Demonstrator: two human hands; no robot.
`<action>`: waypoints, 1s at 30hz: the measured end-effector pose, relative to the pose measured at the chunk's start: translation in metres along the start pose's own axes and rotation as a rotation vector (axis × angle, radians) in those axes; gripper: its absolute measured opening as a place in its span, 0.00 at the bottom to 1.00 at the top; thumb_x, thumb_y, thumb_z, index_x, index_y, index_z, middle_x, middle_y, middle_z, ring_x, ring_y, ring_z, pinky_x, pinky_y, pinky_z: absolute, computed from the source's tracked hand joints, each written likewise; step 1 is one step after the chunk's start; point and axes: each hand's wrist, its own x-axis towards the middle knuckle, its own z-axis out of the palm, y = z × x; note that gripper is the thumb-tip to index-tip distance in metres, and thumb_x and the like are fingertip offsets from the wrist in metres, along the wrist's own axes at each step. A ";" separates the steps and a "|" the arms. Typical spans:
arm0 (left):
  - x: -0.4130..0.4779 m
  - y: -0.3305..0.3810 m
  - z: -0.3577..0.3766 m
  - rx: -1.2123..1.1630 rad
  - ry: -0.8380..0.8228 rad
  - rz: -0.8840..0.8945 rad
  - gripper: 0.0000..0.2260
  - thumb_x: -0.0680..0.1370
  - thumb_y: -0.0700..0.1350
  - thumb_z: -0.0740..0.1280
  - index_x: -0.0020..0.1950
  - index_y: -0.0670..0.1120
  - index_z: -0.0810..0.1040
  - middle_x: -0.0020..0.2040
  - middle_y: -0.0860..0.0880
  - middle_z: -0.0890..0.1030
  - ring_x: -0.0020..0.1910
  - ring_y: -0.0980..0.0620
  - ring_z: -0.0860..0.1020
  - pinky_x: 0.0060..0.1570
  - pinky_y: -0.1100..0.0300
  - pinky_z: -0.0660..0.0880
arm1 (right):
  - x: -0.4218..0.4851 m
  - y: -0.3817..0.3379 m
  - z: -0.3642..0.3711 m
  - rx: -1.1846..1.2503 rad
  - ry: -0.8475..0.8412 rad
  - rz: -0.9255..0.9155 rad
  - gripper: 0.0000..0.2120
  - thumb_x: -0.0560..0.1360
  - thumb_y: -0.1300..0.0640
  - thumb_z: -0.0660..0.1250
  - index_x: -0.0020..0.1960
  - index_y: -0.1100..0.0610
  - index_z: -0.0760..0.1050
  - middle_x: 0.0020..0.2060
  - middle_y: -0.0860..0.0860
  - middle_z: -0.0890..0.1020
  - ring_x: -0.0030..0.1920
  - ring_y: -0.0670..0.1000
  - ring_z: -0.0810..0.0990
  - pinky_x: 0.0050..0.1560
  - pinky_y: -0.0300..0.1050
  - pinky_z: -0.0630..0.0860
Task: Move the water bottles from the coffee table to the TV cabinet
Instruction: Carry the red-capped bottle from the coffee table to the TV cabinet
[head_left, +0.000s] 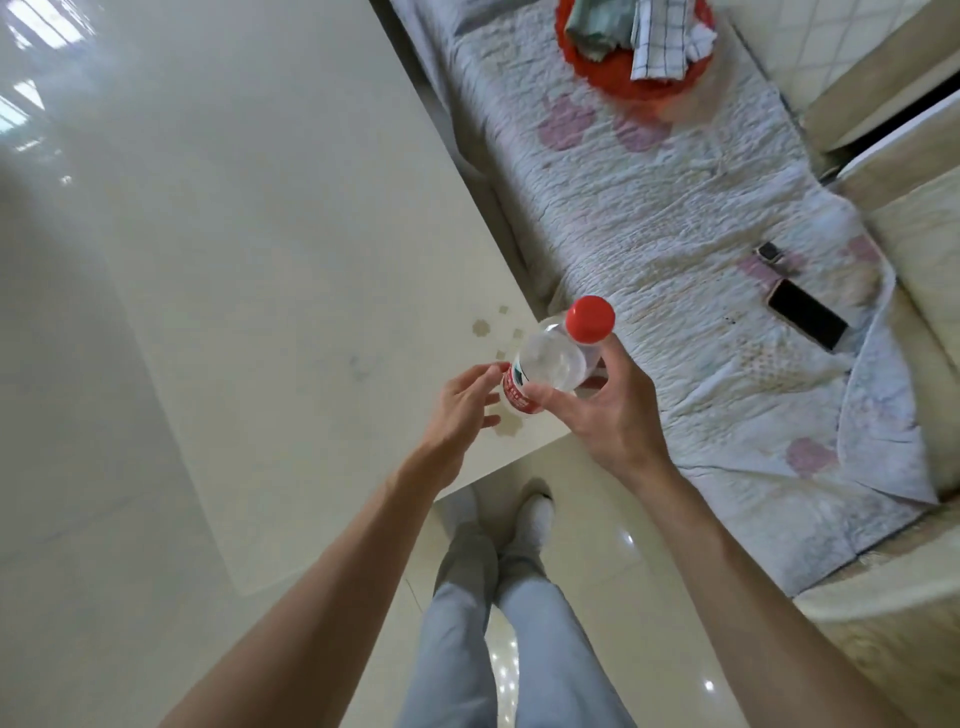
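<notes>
Floor tiles (62, 364), pale and glossy, fill the far left of the view, and beside them runs the cream top of the coffee table (270, 249), its near corner lying just under both hands. Over that corner the left hand (460, 405) reaches in with its fingers (480, 376) loosely spread and not closed on anything; their tips touch or all but touch the red label on the left side of the water bottle (550, 364), though whether they actually press on it cannot be told. That clear bottle sits between the two hands, tilted so its red cap (590, 319) points up and to the right, beyond the fingertips of both hands. The right hand (602, 410) holds it: the thumb lies across the near side of the clear body, and the other fingers curl round the far right side below the cap, so the bottle is gripped from the right and is lifted clear of the tabletop. Below the hands stand the person's legs in light trousers (519, 623) on the tiles. Right of the right hand's fingers, well apart from the bottle, a quilted cover (649, 208) spreads over a sofa, with a dark phone (808, 315) lying flat on it and a red basket (623, 73) of cloths at the far end.
</notes>
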 end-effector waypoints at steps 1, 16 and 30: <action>-0.014 0.008 -0.001 -0.046 -0.001 0.022 0.10 0.83 0.47 0.61 0.57 0.49 0.81 0.54 0.49 0.84 0.55 0.47 0.81 0.59 0.46 0.76 | -0.005 -0.017 -0.005 -0.004 0.001 -0.018 0.34 0.64 0.39 0.77 0.66 0.48 0.72 0.55 0.44 0.81 0.55 0.45 0.80 0.54 0.42 0.79; -0.161 0.074 -0.033 -0.359 0.327 0.240 0.10 0.82 0.44 0.62 0.51 0.45 0.82 0.50 0.46 0.85 0.52 0.44 0.82 0.55 0.48 0.79 | -0.058 -0.178 -0.032 0.008 -0.061 -0.310 0.36 0.64 0.40 0.78 0.66 0.54 0.71 0.56 0.47 0.81 0.52 0.46 0.81 0.49 0.38 0.80; -0.286 0.012 -0.034 -0.701 0.647 0.310 0.13 0.82 0.44 0.59 0.56 0.41 0.81 0.57 0.41 0.82 0.56 0.41 0.81 0.56 0.48 0.80 | -0.136 -0.229 -0.005 -0.106 -0.404 -0.680 0.36 0.66 0.41 0.76 0.66 0.58 0.71 0.59 0.51 0.81 0.51 0.49 0.81 0.52 0.45 0.81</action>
